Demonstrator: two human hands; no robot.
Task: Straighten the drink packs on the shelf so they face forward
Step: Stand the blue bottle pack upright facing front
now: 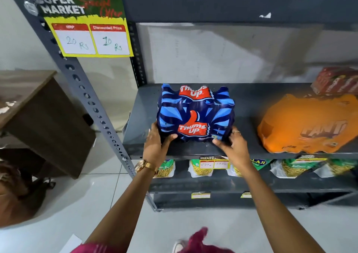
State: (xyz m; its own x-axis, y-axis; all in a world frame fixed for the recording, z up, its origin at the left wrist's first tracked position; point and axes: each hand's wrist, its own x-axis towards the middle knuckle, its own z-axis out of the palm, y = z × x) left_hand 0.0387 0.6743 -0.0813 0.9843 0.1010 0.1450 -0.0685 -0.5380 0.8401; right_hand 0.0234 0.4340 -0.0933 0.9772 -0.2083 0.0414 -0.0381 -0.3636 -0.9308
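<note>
A blue Thums Up drink pack (pixel 195 113) stands on the grey metal shelf (pixel 248 101), its red logo turned toward me. My left hand (pixel 156 143) grips its lower left corner and my right hand (pixel 231 145) grips its lower right corner, thumbs on the front face. To the right, an orange Fanta drink pack (pixel 308 125) lies slanted on the same shelf, its logo angled. Behind that one, at the far right, sits a red drink pack (pixel 337 80), partly cut off by the frame edge.
A yellow price sign (pixel 91 37) hangs on the perforated upright (pixel 85 92) at the left. Snack bags (pixel 201 168) line the shelf below. A brown wooden cabinet (pixel 38 117) stands to the left on the tiled floor.
</note>
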